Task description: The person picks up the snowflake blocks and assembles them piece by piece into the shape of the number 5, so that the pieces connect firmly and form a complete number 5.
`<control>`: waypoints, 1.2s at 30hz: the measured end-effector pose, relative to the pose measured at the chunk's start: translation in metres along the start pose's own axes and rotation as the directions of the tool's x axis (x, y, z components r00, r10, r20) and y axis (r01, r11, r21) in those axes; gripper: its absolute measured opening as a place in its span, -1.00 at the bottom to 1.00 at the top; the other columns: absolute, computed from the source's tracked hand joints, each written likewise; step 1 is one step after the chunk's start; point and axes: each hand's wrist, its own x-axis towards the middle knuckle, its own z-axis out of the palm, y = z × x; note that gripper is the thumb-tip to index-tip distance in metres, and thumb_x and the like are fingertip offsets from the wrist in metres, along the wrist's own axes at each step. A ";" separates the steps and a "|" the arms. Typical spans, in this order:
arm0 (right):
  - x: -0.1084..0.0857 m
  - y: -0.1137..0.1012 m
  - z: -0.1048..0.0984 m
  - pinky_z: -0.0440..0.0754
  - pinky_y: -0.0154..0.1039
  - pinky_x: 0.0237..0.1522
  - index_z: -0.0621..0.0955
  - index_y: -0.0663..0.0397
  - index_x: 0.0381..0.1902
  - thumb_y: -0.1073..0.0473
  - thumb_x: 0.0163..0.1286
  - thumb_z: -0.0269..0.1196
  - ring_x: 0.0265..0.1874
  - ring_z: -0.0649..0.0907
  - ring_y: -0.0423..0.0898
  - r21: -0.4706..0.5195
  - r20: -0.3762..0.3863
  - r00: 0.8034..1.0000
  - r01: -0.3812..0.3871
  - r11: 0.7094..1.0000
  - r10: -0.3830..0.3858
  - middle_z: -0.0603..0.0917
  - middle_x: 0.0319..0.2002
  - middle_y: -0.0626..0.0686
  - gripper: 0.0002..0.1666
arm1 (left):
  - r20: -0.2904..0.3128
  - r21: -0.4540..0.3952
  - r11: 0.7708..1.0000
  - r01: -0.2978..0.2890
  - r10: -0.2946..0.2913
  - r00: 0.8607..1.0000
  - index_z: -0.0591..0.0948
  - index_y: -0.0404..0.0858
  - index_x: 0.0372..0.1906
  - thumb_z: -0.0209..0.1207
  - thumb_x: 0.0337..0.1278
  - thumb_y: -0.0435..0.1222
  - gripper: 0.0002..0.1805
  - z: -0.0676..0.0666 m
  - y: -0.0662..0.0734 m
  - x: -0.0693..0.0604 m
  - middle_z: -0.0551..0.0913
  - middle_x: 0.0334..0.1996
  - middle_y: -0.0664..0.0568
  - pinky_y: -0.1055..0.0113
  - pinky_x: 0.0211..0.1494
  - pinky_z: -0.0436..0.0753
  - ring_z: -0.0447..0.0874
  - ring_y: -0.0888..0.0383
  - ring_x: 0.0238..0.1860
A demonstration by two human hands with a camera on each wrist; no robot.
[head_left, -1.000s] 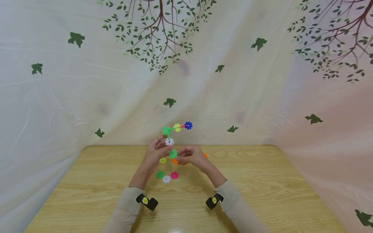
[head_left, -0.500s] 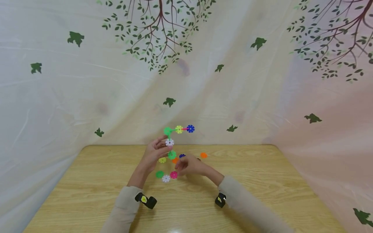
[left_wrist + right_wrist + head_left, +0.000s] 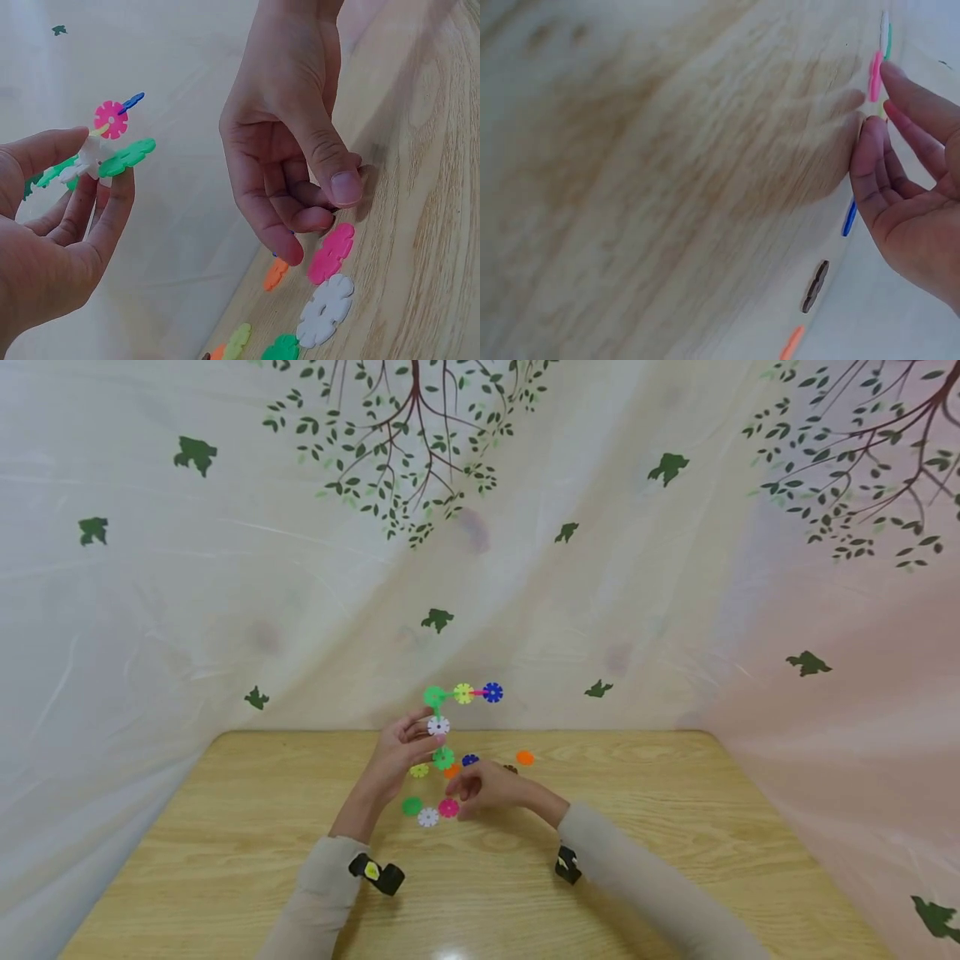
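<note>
My left hand pinches a linked chain of notched plastic snowflake discs, held up above the table. A white disc sits at its fingers, with a green disc below. Higher up, the chain bends right through another green disc and a yellow disc to a blue disc. My right hand hovers low over the table, fingers loosely bent and thumb apart, nothing seen between them. Its fingertips are close to a loose pink disc; whether they touch it I cannot tell.
Loose discs lie on the wooden table: white, green, yellow, orange, blue and brown. Another orange disc is partly covered. A leaf-print curtain hangs behind.
My right hand has moved down from beside the chain to near the pink disc, uncovering the blue and brown discs. The chain's upper end has shifted slightly right; my left hand keeps its hold.
</note>
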 end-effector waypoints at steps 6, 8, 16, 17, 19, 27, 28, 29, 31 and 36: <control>0.005 0.003 -0.002 0.51 -0.46 -0.30 0.71 0.14 0.06 0.24 0.27 0.47 -0.40 0.50 -0.29 -0.030 0.063 0.997 0.038 0.999 -0.036 0.61 -0.33 -0.03 -0.61 | 0.004 -0.012 1.000 -0.001 0.001 1.000 0.27 -0.37 0.51 0.24 0.33 -0.42 -0.30 0.000 0.000 0.000 0.64 0.01 0.08 0.39 -0.01 0.72 0.68 0.29 -0.06; 0.006 0.004 -0.002 0.49 -0.46 -0.32 0.72 0.12 0.06 0.23 0.27 0.47 -0.42 0.49 -0.30 -0.039 0.071 0.997 0.043 0.998 -0.040 0.60 -0.35 -0.07 -0.62 | 0.004 -0.012 1.000 0.000 0.000 1.000 0.27 -0.36 0.51 0.23 0.33 -0.42 -0.30 0.000 0.000 0.000 0.63 0.00 0.09 0.39 -0.01 0.72 0.68 0.29 -0.05; 0.010 0.005 -0.003 0.42 -0.47 -0.39 0.73 0.17 0.03 0.27 0.29 0.45 -0.48 0.46 -0.31 -0.044 0.084 0.994 0.070 0.997 -0.066 0.59 -0.42 -0.08 -0.66 | 0.002 -0.005 1.000 0.004 -0.004 1.000 0.27 -0.36 0.52 0.23 0.34 -0.42 -0.30 0.000 0.001 -0.001 0.62 0.04 0.02 0.40 0.00 0.72 0.67 0.27 -0.05; 0.010 0.005 -0.003 0.42 -0.47 -0.39 0.73 0.18 0.02 0.27 0.29 0.45 -0.49 0.45 -0.31 -0.042 0.084 0.994 0.072 0.997 -0.068 0.59 -0.42 -0.07 -0.66 | 0.000 -0.006 1.000 0.005 -0.005 1.000 0.27 -0.36 0.52 0.23 0.34 -0.42 -0.30 0.000 0.001 -0.001 0.61 0.05 0.01 0.40 0.00 0.72 0.67 0.27 -0.05; 0.010 0.004 -0.002 0.41 -0.47 -0.39 0.73 0.18 0.01 0.27 0.29 0.45 -0.49 0.45 -0.31 -0.043 0.082 0.994 0.071 0.997 -0.067 0.59 -0.43 -0.08 -0.67 | -0.001 -0.001 1.000 0.006 -0.006 1.000 0.27 -0.35 0.52 0.23 0.35 -0.42 -0.30 0.000 0.001 -0.001 0.60 0.06 -0.02 0.40 0.00 0.72 0.67 0.26 -0.06; 0.009 0.003 -0.001 0.46 -0.45 -0.33 0.72 0.15 -0.13 0.29 0.23 0.48 -0.43 0.48 -0.29 -0.033 0.059 0.998 0.018 0.999 -0.016 0.55 -0.42 -0.11 -0.75 | -0.012 -0.010 1.000 0.013 -0.013 1.000 0.28 -0.35 0.51 0.22 0.35 -0.42 -0.32 0.000 0.000 0.000 0.60 0.02 0.04 0.41 0.00 0.71 0.67 0.27 -0.08; 0.009 0.003 -0.001 0.46 -0.45 -0.33 0.71 0.16 -0.14 0.29 0.22 0.48 -0.43 0.48 -0.28 -0.030 0.057 0.998 0.012 0.999 -0.010 0.56 -0.42 -0.10 -0.75 | -0.013 -0.014 1.000 0.014 -0.015 1.000 0.28 -0.34 0.51 0.22 0.35 -0.42 -0.32 0.000 0.000 0.000 0.60 0.00 0.06 0.41 0.00 0.71 0.67 0.28 -0.08; 0.009 0.002 -0.001 0.47 -0.45 -0.32 0.71 0.16 -0.16 0.30 0.20 0.49 -0.42 0.49 -0.28 -0.027 0.056 0.998 0.009 1.000 -0.007 0.56 -0.41 -0.09 -0.75 | -0.012 -0.016 1.000 0.015 -0.016 1.000 0.28 -0.34 0.51 0.22 0.36 -0.42 -0.32 0.000 0.000 0.000 0.60 -0.01 0.07 0.40 0.00 0.71 0.66 0.28 -0.08; 0.008 0.002 -0.001 0.49 -0.45 -0.32 0.70 0.17 -0.18 0.32 0.19 0.49 -0.41 0.50 -0.28 -0.022 0.051 0.999 0.006 1.000 -0.005 0.58 -0.40 -0.07 -0.76 | -0.010 -0.014 1.000 0.015 -0.015 1.000 0.27 -0.34 0.51 0.22 0.36 -0.41 -0.32 0.000 0.000 0.000 0.59 -0.02 0.09 0.40 0.00 0.71 0.66 0.29 -0.08; 0.007 0.002 -0.001 0.56 -0.43 -0.31 0.68 0.22 -0.19 0.37 0.18 0.49 -0.40 0.55 -0.27 0.009 0.039 0.999 0.018 1.000 -0.018 0.65 -0.36 -0.02 -0.75 | -0.006 -0.013 1.000 0.011 -0.011 1.000 0.25 -0.35 0.52 0.21 0.37 -0.40 -0.31 0.000 0.001 0.000 0.58 0.04 0.04 0.40 0.01 0.71 0.66 0.28 -0.06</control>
